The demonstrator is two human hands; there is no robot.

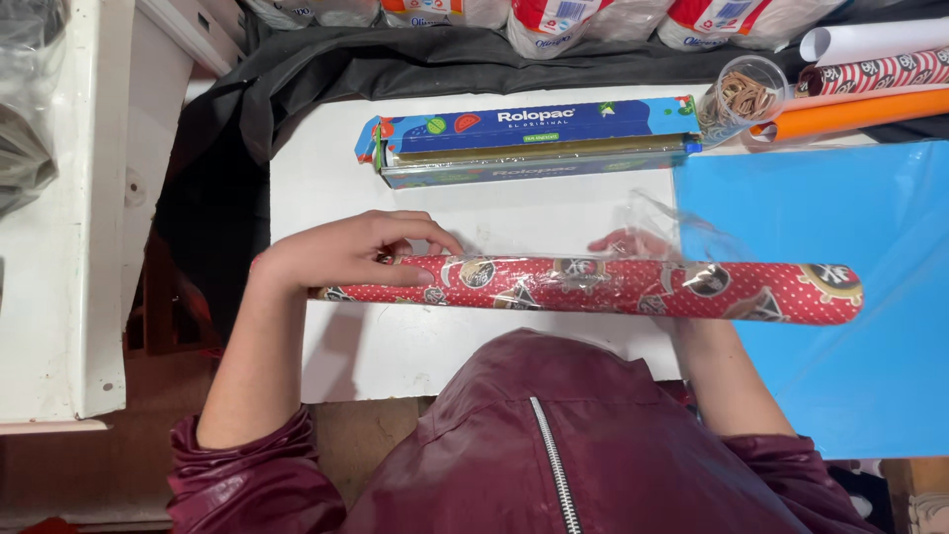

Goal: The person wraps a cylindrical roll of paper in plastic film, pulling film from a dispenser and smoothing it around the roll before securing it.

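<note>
I see the left hand (361, 249) pressing flat, fingers spread, on the red patterned roll (593, 287) to stop it rolling; the right hand (633, 245), at three o'clock of it, pinches clear film (647, 218); the film box (534, 141) lies at twelve o'clock

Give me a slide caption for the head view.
Both hands, left hand and right hand, press clear film around a red patterned paper roll.

red roll of wrapping paper (633, 287) with white dots and pirate pics, blue cling film box (534, 140), light blue sheet (840, 297), orange roll (850, 114), maroon jacket (534, 455)
</note>
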